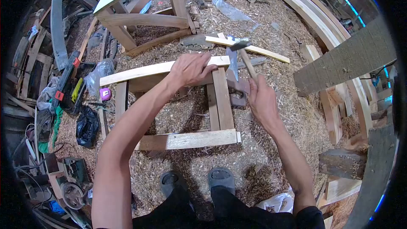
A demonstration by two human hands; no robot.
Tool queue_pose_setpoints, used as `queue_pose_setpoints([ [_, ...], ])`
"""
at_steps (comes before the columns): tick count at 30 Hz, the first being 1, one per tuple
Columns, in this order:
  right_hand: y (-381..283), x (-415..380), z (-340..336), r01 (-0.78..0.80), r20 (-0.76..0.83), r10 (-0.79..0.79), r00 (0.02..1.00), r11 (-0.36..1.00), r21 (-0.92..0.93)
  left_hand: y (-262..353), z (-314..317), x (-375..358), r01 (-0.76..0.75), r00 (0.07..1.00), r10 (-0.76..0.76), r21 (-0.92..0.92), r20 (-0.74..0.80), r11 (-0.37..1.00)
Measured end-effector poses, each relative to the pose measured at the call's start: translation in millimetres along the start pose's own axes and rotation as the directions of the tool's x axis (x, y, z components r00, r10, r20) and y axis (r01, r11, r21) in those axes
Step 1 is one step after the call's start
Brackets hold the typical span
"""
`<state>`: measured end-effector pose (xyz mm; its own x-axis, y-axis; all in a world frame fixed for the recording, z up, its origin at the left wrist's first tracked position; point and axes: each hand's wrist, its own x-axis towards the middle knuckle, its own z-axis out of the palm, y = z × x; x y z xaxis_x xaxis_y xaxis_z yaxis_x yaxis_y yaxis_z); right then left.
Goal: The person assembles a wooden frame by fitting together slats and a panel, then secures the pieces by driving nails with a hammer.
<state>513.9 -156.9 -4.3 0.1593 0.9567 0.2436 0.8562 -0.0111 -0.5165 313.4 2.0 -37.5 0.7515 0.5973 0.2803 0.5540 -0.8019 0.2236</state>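
Note:
My left hand (188,68) is closed over the pale top rail (146,71) of a small wooden frame (223,97), close to the rail's right end. The frame stands on the ground in front of my feet, with upright legs and a pale lower rail (190,140) on the near side. My right hand (263,97) is wrapped round the wooden handle of a hammer (247,62). The hammer's dark head is raised just right of the top rail's end, apart from it. My left palm and part of the rail under it are hidden.
A second wooden frame (148,20) stands beyond. Sawdust and shavings cover the ground, with a pale strip (258,51) lying ahead. At left are a pink tape measure (105,94), a black plastic bag (87,126) and a toolbox (70,80). Curved timbers (309,12) and a post (347,55) stand right.

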Motion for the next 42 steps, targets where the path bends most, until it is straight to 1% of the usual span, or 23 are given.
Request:
queue_pose_setpoints([
  [2, -1.1, -0.2, -0.6, 0.012, -0.053, -0.009, 0.999, 0.999, 0.049, 2.6, 1.5, 0.6, -0.017, 1.0, 0.016, -0.017, -0.008, 1.0],
  [4, -1.9, 3.0, 5.1, -0.053, 0.144, 0.055, 0.988, 0.998, -0.017, 2.9, 0.9, -0.1, -0.012, 1.0, 0.012, -0.003, 0.01, 1.0],
  [5, 4.3, 3.8, 11.7, -0.05, 0.144, 0.052, 0.988, 0.999, -0.018, 3.5, 0.5, -0.6, -0.011, 1.0, 0.011, -0.003, 0.006, 1.0],
  [7, 12.1, 7.1, 22.2, 0.069, 0.094, -0.059, 0.994, 0.993, -0.099, 3.6, 0.5, 1.5, -0.004, 1.0, 0.004, 0.008, 0.012, 1.0],
  [8, 14.0, 7.6, 24.7, 0.076, 0.093, -0.068, 0.993, 0.993, -0.095, 1.0, -0.3, 1.8, 0.001, 1.0, -0.001, 0.016, 0.009, 1.0],
  [10, 3.4, 1.6, 17.6, 0.083, -0.026, -0.083, 0.996, 0.997, 0.007, 2.2, 3.2, 1.0, -0.008, 1.0, 0.008, 0.026, 0.0, 1.0],
  [11, 4.2, 1.8, 19.4, 0.085, -0.025, -0.085, 0.996, 0.996, 0.008, 1.6, 3.7, 0.4, -0.005, 1.0, 0.005, 0.026, -0.001, 1.0],
  [13, 7.9, 2.0, 23.5, -0.027, 0.113, 0.027, 0.993, 1.0, -0.002, 2.4, 2.2, 0.2, -0.009, 1.0, 0.009, 0.02, 0.006, 1.0],
  [17, 7.6, 7.1, 20.6, 0.084, 0.1, -0.076, 0.992, 0.994, -0.076, -1.0, 3.6, 0.2, -0.006, 1.0, 0.005, 0.036, 0.017, 0.999],
  [19, -2.6, 2.9, 13.3, 0.051, -0.061, -0.046, 0.997, 0.996, 0.071, 0.2, 4.8, 1.3, 0.015, 0.999, -0.016, 0.033, 0.051, 0.999],
  [20, 2.1, 2.2, 17.6, 0.053, -0.059, -0.049, 0.997, 0.996, 0.07, 0.4, 4.6, 1.1, 0.017, 0.999, -0.019, 0.032, 0.05, 0.999],
  [22, 11.4, 3.3, 25.8, 0.085, 0.111, -0.073, 0.991, 0.991, -0.108, 1.2, 2.2, 1.3, 0.031, 0.997, -0.033, 0.037, 0.062, 0.999],
  [26, 3.3, 5.4, 16.4, 0.079, 0.111, -0.079, 0.991, 0.997, 0.0, 3.0, -1.8, 0.9, 0.035, 0.996, -0.037, 0.022, 0.076, 0.999],
  [28, -7.2, 2.7, 14.4, 0.051, -0.137, -0.038, 0.99, 0.995, 0.088, 3.0, -0.4, 0.3, 0.027, 0.998, -0.028, 0.017, 0.056, 0.999],
  [29, -2.4, 3.3, 19.4, 0.053, -0.136, -0.041, 0.99, 0.995, 0.089, 2.4, -0.6, -0.3, 0.029, 0.998, -0.03, 0.019, 0.056, 0.999],
  [31, 8.6, 6.0, 25.9, 0.039, 0.112, -0.034, 0.993, 0.998, -0.043, 3.5, 0.2, 0.7, 0.032, 0.999, -0.033, 0.02, 0.041, 0.999],
  [35, 6.9, 5.6, 15.9, 0.016, 0.113, -0.018, 0.993, 1.0, 0.013, 2.0, 1.5, 0.2, 0.039, 0.996, -0.042, 0.029, 0.082, 0.999],
  [36, 6.3, 5.1, 18.1, 0.107, -0.095, -0.103, 0.99, 0.994, 0.031, 0.9, 2.5, 1.8, 0.034, 0.997, -0.035, 0.024, 0.073, 0.999],
  [37, 5.5, 3.0, 20.8, 0.197, -0.298, -0.178, 0.938, 0.98, 0.034, 0.2, 3.0, 0.7, 0.03, 0.997, -0.031, 0.02, 0.067, 0.999],
  [38, 6.0, -1.2, 22.7, 0.013, -0.1, -0.01, 0.995, 1.0, 0.027, -0.6, 2.5, 0.3, 0.032, 0.997, -0.033, 0.021, 0.065, 0.999],
  [39, 10.7, 0.6, 25.6, 0.016, -0.1, -0.014, 0.995, 1.0, 0.027, 0.5, 0.5, 0.5, 0.037, 0.997, -0.037, 0.014, 0.061, 0.999],
  [41, 22.4, 4.9, 28.4, 0.032, 0.164, -0.024, 0.986, 0.998, -0.049, 4.3, -2.9, 3.8, 0.031, 0.998, -0.031, 0.006, 0.054, 1.0],
  [42, 16.9, 9.6, 24.4, 0.044, 0.162, -0.036, 0.986, 0.998, -0.048, 3.0, -6.2, 4.3, 0.045, 0.997, -0.047, 0.026, 0.066, 0.999],
])
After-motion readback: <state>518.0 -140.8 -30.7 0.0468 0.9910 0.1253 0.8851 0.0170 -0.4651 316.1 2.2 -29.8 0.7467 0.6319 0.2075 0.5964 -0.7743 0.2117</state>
